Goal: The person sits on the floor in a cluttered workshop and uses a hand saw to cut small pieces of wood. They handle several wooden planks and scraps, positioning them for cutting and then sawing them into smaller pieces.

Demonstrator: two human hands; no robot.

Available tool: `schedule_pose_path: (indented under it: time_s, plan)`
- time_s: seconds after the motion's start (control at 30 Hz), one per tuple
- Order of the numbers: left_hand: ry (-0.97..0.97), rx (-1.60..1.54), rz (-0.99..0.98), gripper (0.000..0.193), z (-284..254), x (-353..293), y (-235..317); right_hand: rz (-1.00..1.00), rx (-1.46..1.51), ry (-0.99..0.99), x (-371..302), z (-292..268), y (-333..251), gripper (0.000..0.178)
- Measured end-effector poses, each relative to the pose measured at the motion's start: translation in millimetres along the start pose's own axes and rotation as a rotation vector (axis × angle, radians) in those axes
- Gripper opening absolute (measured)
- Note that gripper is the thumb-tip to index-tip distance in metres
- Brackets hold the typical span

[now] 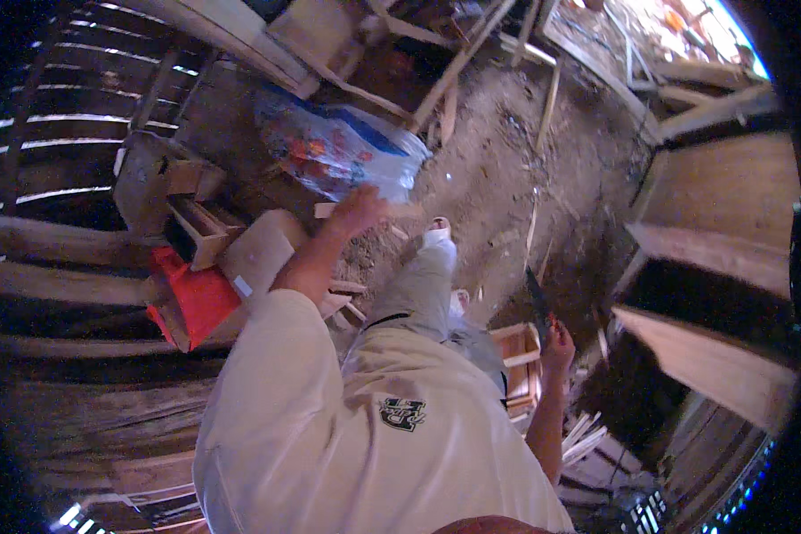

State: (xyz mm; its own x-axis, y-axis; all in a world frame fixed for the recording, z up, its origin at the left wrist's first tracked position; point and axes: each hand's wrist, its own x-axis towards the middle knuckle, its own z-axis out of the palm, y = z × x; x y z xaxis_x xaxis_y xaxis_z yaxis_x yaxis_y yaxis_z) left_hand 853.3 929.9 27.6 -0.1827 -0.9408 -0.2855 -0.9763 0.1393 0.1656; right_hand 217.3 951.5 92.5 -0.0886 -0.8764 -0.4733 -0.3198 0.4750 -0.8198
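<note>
My left hand point(362, 210) is closed around a short pale wooden strip point(407, 211), whose ends show on both sides of the fingers. Just beyond it lies a large clear plastic bag point(329, 147) with a red floral print and a blue band. Down at my right side, my right hand point(557, 345) grips a long, dark-bladed tool point(538, 298) by its red handle. The blade points away from me and narrows toward its tip; whether it is a saw or a large knife cannot be made out. An open wooden box point(518, 356) stands beside that hand.
Scraps of wood lie on the dirt floor point(489, 169) around my feet. Cardboard boxes point(262, 254) and a red bag point(196, 298) sit at the left by slatted walls. Wooden cabinets point(712, 343) line the right, and a bundle of thin sticks point(582, 438) lies near my right forearm.
</note>
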Motion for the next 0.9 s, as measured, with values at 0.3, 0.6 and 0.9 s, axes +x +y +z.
schedule_pose_path:
  time_s: [0.3,0.6,0.9]
  plan:
    - [-0.209,0.237,0.143,0.048,-9.3,-4.4,-31.3,0.296,0.109,0.061,-170.3,53.8,-29.9,0.037]
    - [0.143,0.071,0.402,0.047,2.1,9.3,-67.5,0.113,0.260,0.043,-195.1,193.3,-145.9,0.044]
    - [0.166,-0.041,0.018,0.044,-20.4,12.3,-98.6,0.158,0.163,0.143,-219.0,263.9,-199.0,0.043]
